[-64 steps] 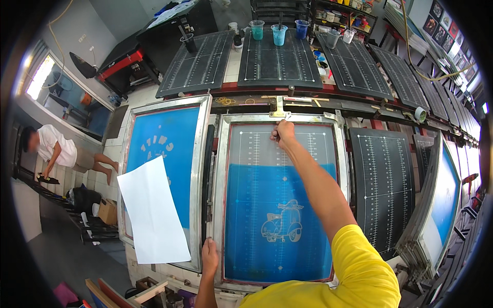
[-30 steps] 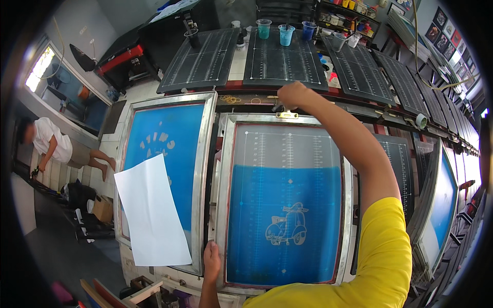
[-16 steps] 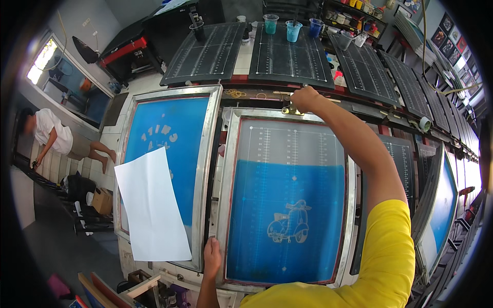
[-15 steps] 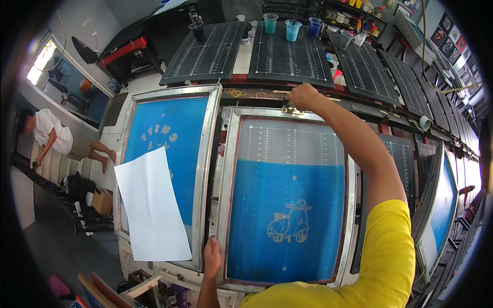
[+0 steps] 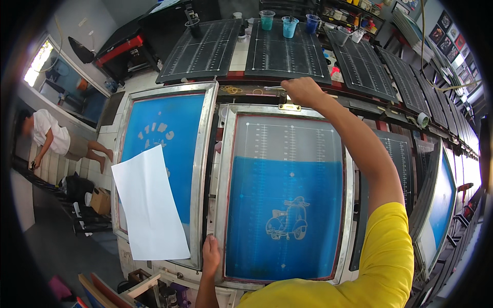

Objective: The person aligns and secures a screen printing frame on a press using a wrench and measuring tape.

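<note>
A silkscreen frame (image 5: 226, 205) with silver metal edges lies in front of me. Its blue mesh (image 5: 257, 200) carries a pale scooter drawing. Near the lower left corner, my left hand (image 5: 210, 252) is closed on the frame's side, with part of its fingers hidden. Beyond the far edge, my right hand (image 5: 303, 91) is closed round a thin metal wrench (image 5: 273, 88), whose end sticks out to the left. Just below that hand, a brass-coloured hinge clamp (image 5: 290, 107) sits at the frame's far edge.
On the left lies another blue screen (image 5: 187, 133), partly covered by a white paper sheet (image 5: 149, 205). Black printing boards (image 5: 287, 54) line the back, with cups of ink (image 5: 289, 28) on them. A person (image 5: 56, 133) is at the far left. More screens (image 5: 436, 215) lean at right.
My right hand has turned and shifted slightly left, and the wrench's end now shows beside it. The left hand keeps its hold on the frame. The whole view has shifted a little.
</note>
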`<action>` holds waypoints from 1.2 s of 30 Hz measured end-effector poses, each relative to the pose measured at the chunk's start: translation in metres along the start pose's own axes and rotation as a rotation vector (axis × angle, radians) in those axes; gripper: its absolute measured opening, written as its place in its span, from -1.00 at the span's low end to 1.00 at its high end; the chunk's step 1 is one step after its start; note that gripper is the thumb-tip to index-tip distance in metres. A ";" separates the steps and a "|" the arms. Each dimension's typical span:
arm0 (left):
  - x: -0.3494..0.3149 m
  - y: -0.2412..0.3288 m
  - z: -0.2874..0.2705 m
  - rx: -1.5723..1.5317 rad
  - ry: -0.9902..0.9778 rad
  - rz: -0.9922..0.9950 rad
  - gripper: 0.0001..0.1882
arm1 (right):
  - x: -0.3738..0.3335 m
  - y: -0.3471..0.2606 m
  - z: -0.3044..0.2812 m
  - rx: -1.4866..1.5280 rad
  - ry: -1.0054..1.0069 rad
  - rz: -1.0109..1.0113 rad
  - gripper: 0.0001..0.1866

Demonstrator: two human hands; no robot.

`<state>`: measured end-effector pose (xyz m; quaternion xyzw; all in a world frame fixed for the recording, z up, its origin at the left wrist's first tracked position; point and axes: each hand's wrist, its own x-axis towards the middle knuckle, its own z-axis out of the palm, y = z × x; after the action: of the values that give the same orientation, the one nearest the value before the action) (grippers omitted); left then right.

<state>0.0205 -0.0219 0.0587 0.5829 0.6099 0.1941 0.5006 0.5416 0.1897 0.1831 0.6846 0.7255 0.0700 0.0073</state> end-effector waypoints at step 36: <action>-0.004 0.016 0.007 0.133 0.093 0.062 -0.53 | -0.304 0.022 0.129 1.278 0.711 1.133 -0.63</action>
<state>0.0341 -0.0244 0.0699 0.6238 0.6255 0.1957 0.4258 0.5967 -0.0991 0.0318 0.7494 0.1425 -0.1443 -0.6302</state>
